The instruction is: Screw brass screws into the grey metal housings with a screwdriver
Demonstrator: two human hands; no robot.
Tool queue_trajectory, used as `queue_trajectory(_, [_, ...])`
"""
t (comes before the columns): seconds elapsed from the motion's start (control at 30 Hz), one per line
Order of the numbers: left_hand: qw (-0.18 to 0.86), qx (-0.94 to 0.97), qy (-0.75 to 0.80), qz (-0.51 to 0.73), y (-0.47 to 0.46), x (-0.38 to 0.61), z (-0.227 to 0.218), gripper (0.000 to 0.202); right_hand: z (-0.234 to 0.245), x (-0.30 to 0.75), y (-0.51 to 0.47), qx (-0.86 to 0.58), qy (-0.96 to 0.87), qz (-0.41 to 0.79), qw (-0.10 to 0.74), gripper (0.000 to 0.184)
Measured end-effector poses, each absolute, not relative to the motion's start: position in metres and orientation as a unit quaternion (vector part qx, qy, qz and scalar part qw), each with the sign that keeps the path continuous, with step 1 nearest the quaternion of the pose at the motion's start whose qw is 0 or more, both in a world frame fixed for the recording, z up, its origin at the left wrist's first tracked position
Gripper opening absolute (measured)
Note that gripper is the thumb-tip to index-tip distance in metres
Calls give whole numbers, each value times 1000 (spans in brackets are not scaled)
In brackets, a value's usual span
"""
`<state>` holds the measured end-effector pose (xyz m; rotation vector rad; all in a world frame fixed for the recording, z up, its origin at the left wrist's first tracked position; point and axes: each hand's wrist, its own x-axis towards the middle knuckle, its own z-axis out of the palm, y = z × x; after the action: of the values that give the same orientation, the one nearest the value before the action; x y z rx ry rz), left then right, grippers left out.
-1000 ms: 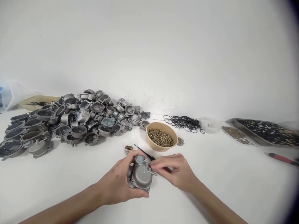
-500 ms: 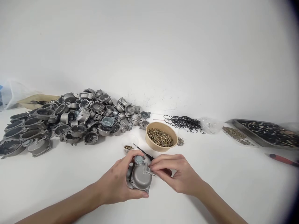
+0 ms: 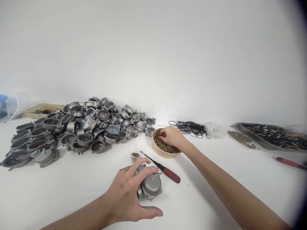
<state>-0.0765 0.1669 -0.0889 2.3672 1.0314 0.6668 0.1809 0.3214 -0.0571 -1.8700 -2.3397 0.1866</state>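
Observation:
A grey metal carburetor (image 3: 151,185) sits on the white table, its rounded bowl facing up. Around its left side and top is my left hand (image 3: 130,188), fingers spread, thumb stretched out apart from the part. Whether the fingers touch it I cannot tell for sure. My right hand (image 3: 174,137) reaches into a tan round bowl (image 3: 159,152) of brass-coloured screws (image 3: 168,147). Its fingers are bent together among the screws; what lies between the tips is hidden. Between bowl and carburetor lies a screwdriver (image 3: 169,174) with a red and black handle.
A large heap of carburetor bodies (image 3: 86,124) covers the left side. A small clear cup (image 3: 135,155) holds more screws. Behind the bowl lie black rubber rings (image 3: 192,127). At right are small brass parts (image 3: 241,138), a metal tray (image 3: 260,142) and a red-handled tool (image 3: 290,162).
My right hand has left the carburetor and moved up into the screw bowl. My left hand's grip has loosened and its thumb has come away. The carburetor has shifted slightly right.

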Motion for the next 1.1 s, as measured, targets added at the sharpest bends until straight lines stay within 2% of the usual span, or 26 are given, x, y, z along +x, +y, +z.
queue_trajectory(0.07, [209,866,384,243,164,-77,-88,88,-61,174,327,-634,-769,59,58,10])
queue_trajectory(0.17, [193,870,379,251,161,-78,-88,86,-62,171,330,-644,-760,73,50,17])
queue_trajectory(0.3, [203,866,377,256,163,-78,-89,82,-56,172,328,-648,-752,94,79,25])
queue_trajectory(0.47, [222,856,380,270,166,-76,-92,81,-42,180,318,-645,-737,124,160,15])
queue_trajectory(0.53, [222,846,399,276,167,-76,-93,80,-34,184,306,-631,-724,170,221,10])
queue_trajectory(0.63, [212,830,427,289,170,-76,-93,78,-21,183,266,-554,-721,249,334,17])
queue_trajectory(0.7, [203,828,430,299,171,-76,-93,77,-17,174,226,-478,-771,200,369,19])
queue_trajectory(0.77, [190,828,426,312,171,-76,-94,75,-22,159,183,-406,-833,100,363,13])
queue_trajectory(0.87, [172,828,421,329,171,-75,-95,67,-43,136,139,-293,-865,7,408,23])
queue_trajectory(0.93, [166,828,419,334,170,-74,-96,64,-57,127,129,-273,-857,-20,436,27])
queue_trajectory(1.1, [165,828,418,336,169,-74,-96,64,-63,127,136,-285,-861,-24,420,28])
